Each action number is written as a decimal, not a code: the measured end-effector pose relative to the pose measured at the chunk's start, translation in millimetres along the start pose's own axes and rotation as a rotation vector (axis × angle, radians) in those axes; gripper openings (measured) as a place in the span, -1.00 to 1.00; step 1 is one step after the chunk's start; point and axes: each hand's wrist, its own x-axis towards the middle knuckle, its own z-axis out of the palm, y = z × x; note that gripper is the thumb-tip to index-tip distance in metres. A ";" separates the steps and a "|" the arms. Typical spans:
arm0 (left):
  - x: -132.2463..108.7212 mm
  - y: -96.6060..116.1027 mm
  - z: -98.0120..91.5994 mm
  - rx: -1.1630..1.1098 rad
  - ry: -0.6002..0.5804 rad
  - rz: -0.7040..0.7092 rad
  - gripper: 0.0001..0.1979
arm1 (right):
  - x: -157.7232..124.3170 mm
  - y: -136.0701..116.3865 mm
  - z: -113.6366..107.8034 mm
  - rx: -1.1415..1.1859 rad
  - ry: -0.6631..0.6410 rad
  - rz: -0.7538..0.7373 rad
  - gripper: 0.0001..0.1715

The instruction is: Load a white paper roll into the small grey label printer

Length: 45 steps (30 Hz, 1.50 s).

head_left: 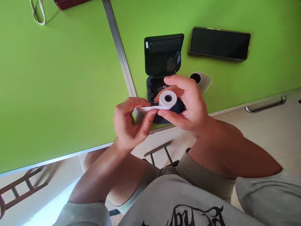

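A small white paper roll (167,99) is gripped between the thumb and fingers of my right hand (188,105), just above the near edge of the green table (58,94). My left hand (129,122) pinches the loose paper end (147,108) pulled out to the left of the roll. Directly behind the roll sits a small black printer (162,62) with its lid swung open and its paper bay partly hidden by my fingers.
A black phone (219,44) lies face up right of the printer. A second white roll (201,80) rests behind my right hand. A metal seam (118,50) splits the tabletop. A cord loop (37,14) and a dark red object (68,3) lie at the far left.
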 end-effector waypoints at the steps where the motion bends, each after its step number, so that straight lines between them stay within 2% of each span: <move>1: 2.0 -0.2 0.6 0.012 0.006 0.006 -0.72 | 0.7 -0.1 -0.1 0.000 -0.002 0.004 -0.29; 3: 5.7 -0.9 2.9 0.069 0.058 0.059 -0.64 | 2.9 -1.0 -0.3 -0.001 0.011 -0.026 -0.30; 5: 8.1 -1.9 6.2 0.160 0.086 0.170 -0.53 | 5.0 -3.4 -0.4 -0.021 0.029 -0.061 -0.32; 7: 9.2 -3.0 9.8 0.245 0.032 0.269 -0.43 | 6.2 -7.3 -0.5 -0.062 0.014 -0.047 -0.36; 9: 10.0 -3.6 12.4 0.276 -0.005 0.304 -0.39 | 6.5 -11.3 -0.4 -0.089 -0.024 -0.013 -0.39; 13: 13.3 -1.1 12.4 0.222 -0.003 0.240 -0.46 | 6.7 -15.0 0.7 -0.064 0.003 -0.083 -0.44; 18: 15.6 4.1 9.3 0.240 -0.052 0.154 -0.49 | 8.9 -11.7 2.0 0.026 -0.005 -0.103 -0.37; 20: 14.2 3.4 10.8 0.245 -0.052 0.157 -0.54 | 9.9 -8.5 2.9 0.108 0.007 -0.119 -0.38; 23: 12.0 0.3 14.0 0.210 -0.039 0.231 -0.52 | 10.8 -6.1 3.5 0.236 0.027 -0.142 -0.49; 26: 11.6 -0.3 14.0 0.197 -0.026 0.281 -0.48 | 11.5 -11.5 0.8 0.141 0.036 -0.113 -0.60; 30: 10.8 3.0 11.5 0.260 -0.007 0.202 -0.51 | 11.4 -20.6 -2.2 -0.075 0.033 -0.102 -0.67; 34: 7.6 1.9 15.4 0.236 0.003 0.225 -0.50 | 8.3 -16.0 0.2 -0.094 0.078 -0.094 -0.55; 37: 5.2 -1.2 19.0 0.168 -0.026 0.243 -0.41 | 7.8 -12.8 -2.0 -0.068 0.081 -0.111 -0.66; 39: 4.2 -2.4 18.7 0.167 -0.053 0.194 -0.37 | 9.1 -14.8 -6.0 -0.076 0.033 -0.142 -0.75; 41: 4.0 -2.6 16.7 0.189 -0.079 0.155 -0.40 | 10.6 -18.8 -9.5 -0.102 -0.001 -0.155 -0.75; 45: 5.4 -2.3 12.7 0.134 -0.095 0.136 -0.44 | 10.1 -22.4 -8.9 -0.152 0.042 -0.121 -0.72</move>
